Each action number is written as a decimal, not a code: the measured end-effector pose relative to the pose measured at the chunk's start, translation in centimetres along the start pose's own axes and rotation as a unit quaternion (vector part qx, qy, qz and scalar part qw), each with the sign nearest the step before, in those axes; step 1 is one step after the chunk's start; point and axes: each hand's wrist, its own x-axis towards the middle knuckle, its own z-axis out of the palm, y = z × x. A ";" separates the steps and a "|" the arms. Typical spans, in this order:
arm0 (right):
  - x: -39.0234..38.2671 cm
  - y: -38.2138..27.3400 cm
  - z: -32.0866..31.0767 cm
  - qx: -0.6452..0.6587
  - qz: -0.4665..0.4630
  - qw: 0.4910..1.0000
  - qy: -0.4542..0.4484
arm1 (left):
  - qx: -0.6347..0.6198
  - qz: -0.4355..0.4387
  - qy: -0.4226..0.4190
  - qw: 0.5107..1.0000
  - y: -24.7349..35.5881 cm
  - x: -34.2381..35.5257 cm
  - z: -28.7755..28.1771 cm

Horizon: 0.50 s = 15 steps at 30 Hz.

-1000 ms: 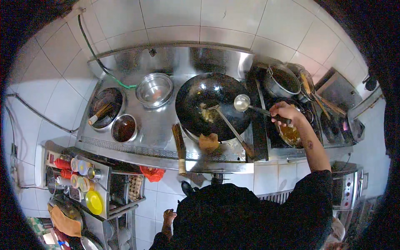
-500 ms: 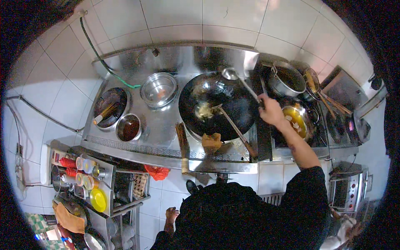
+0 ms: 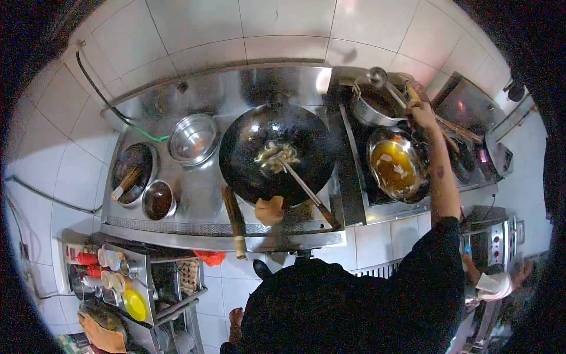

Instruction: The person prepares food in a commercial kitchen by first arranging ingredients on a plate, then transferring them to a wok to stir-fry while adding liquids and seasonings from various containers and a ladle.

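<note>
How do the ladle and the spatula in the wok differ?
The ladle is held in the right hand; the spatula is unheld, leaning in the wok.
The ladle's bowl is raised in full view; the spatula's head is down in the food, largely hidden.
The spatula's grip end shows plainly, brown; the ladle's is mostly covered by the hand.
Both have long metal shafts.

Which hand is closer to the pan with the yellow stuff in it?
Right. The right hand, holding the ladle, is just beyond the pan's far right edge. The left hand hangs well away, by the person's left side.
</note>
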 end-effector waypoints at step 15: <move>2.3 7.5 0.3 0.352 0.286 0.882 -0.129 | 0.712 0.137 0.107 0.681 0.2 -3.0 0.1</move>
